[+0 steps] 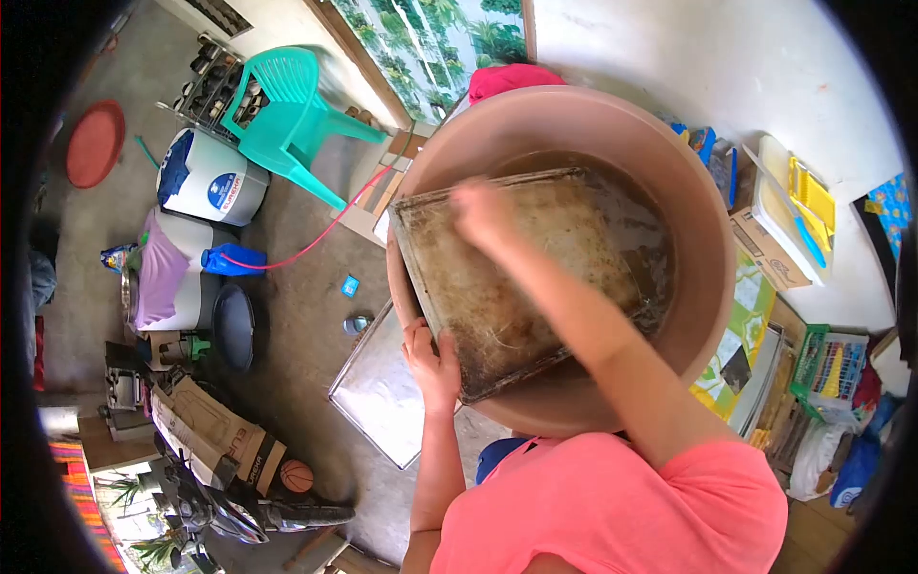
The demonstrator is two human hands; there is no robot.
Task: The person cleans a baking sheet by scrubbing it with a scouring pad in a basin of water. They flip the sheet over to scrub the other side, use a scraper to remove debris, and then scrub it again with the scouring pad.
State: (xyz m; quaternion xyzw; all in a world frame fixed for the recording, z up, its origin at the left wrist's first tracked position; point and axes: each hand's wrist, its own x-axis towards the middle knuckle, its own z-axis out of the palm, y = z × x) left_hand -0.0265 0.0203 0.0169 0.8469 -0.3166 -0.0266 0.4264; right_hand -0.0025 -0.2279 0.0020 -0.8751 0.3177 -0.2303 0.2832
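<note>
A large brown tub [703,277] holds murky water [636,215]. Inside it, a stained rectangular tray [535,277] rests at a tilt, partly out of the water. My left hand [432,368] grips the tray's near left edge by the tub rim, thumb on the tray side. My right hand [481,212] is closed against the tray's surface near its far left corner. It is blurred, and whatever it may hold cannot be made out.
Another flat metal tray [382,392] lies on the floor left of the tub. Beyond are a green chair [292,120], a washing machine [215,182] and a black basin [233,327]. A cardboard box [770,251] and a basket [830,368] stand at the right.
</note>
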